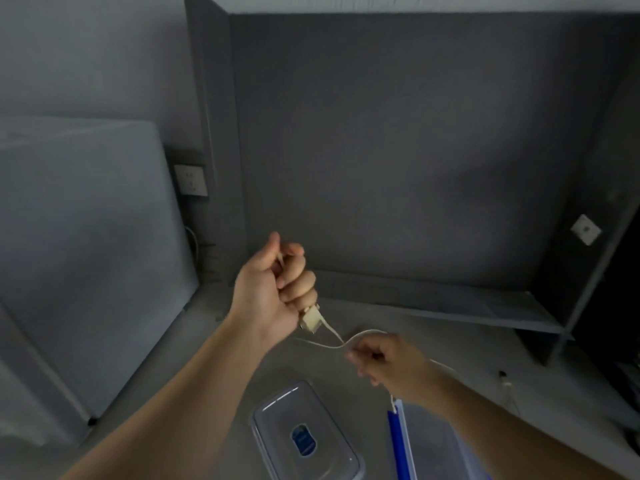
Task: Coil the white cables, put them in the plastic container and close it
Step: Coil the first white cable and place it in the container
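Note:
My left hand is raised above the table in a fist, shut on a white cable whose beige plug end sticks out below the fingers. From the plug the cable runs down and right to my right hand, which pinches it. A further stretch of cable trails right behind that wrist. The clear plastic container with a blue clip stands open at the bottom right, partly hidden by my right forearm. Its clear lid, with a blue label, lies flat to the left of it.
A grey wall panel and a low ledge close off the back of the grey table. At the left leans a pale board, with a wall socket behind it. Another small cable end lies at the right.

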